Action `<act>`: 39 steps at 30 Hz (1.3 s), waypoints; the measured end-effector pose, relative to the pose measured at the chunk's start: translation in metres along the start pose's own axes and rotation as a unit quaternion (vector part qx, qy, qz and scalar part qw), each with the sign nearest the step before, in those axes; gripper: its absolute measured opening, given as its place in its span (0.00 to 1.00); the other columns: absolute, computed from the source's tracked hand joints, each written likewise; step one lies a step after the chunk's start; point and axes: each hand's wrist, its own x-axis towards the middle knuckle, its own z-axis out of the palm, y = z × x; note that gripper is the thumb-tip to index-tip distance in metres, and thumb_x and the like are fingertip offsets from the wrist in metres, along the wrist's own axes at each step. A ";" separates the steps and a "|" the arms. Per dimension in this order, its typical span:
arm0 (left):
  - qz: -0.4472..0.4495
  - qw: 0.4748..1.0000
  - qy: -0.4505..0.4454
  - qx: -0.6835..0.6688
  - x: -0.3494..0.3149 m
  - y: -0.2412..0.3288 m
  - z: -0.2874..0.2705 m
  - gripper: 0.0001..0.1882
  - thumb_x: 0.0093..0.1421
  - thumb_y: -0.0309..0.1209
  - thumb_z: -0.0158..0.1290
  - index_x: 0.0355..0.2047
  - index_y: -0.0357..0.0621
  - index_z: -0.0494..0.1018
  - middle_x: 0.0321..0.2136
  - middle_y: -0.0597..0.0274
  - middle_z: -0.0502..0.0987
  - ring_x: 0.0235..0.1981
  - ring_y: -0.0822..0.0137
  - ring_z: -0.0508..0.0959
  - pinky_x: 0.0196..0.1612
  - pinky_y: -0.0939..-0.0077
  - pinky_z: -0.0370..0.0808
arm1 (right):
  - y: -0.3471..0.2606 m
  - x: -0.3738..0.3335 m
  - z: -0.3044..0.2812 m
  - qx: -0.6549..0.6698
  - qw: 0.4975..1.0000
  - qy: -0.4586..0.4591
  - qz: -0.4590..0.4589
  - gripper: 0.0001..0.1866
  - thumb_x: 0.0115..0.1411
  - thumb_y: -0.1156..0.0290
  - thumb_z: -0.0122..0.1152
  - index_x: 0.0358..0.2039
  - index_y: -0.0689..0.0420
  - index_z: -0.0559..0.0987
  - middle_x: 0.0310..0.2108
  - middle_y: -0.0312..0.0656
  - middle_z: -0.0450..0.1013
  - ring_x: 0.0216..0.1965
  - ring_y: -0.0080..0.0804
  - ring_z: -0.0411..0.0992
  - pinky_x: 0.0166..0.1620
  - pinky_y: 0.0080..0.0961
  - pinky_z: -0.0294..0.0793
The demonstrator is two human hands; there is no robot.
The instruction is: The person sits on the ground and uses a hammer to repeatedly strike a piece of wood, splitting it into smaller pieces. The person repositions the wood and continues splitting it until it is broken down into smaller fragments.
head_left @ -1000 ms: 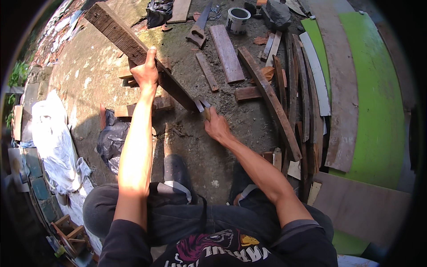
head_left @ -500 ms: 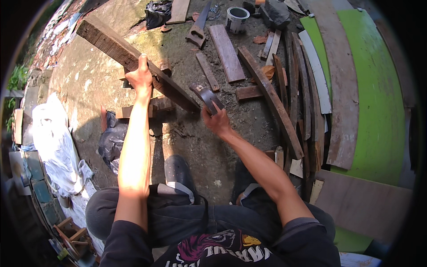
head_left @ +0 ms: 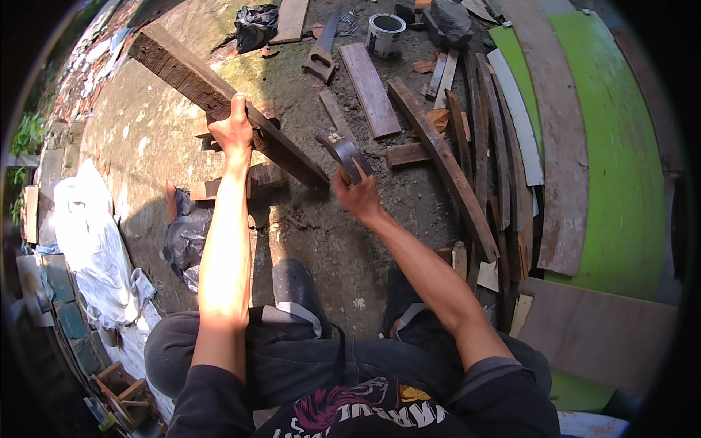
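Note:
My left hand is closed around a thick, weathered wooden beam, gripping it near the middle. The beam slants from the far left down toward the centre, its lower end close to the ground. Just right of that end, my right hand is closed on what looks like a claw hammer with a dark, curved head. Its handle is mostly hidden by the hand. The hammer and beam are apart. Short wood blocks lie beneath and beside the beam, partly covered by my left forearm.
A handsaw, a flat board and an open can are at the far side. Long wood strips and green panels lie right. A black plastic bag and white sheet are left.
The hammer has moved slightly right and down, a little farther from the beam. My left hand keeps its hold on the beam, which is nearly unmoved.

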 end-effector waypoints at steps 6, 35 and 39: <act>0.018 0.998 0.007 -0.054 0.002 -0.001 0.009 0.17 0.58 0.36 0.61 0.27 0.29 0.76 0.21 0.63 0.79 0.23 0.72 0.76 0.30 0.72 0.72 | 0.040 -0.003 0.007 -0.137 0.977 -0.103 0.128 0.24 0.58 0.67 0.58 0.53 0.65 0.68 0.35 0.66 0.77 0.40 0.69 0.76 0.47 0.55 0.75; 0.058 0.992 -0.004 -0.113 -0.013 0.019 0.022 0.21 0.57 0.40 0.61 0.35 0.28 0.77 0.28 0.57 0.80 0.28 0.66 0.77 0.36 0.70 0.74 | 0.028 0.025 0.004 -0.121 0.982 -0.100 0.104 0.23 0.60 0.65 0.58 0.52 0.65 0.70 0.37 0.68 0.76 0.41 0.69 0.76 0.46 0.56 0.75; 0.039 0.990 -0.024 -0.130 -0.015 0.011 0.010 0.22 0.57 0.41 0.61 0.35 0.29 0.78 0.29 0.58 0.80 0.29 0.67 0.77 0.38 0.71 0.74 | -0.002 0.022 -0.003 -0.049 0.992 -0.005 0.117 0.22 0.59 0.66 0.59 0.51 0.65 0.70 0.36 0.65 0.77 0.39 0.69 0.76 0.43 0.54 0.76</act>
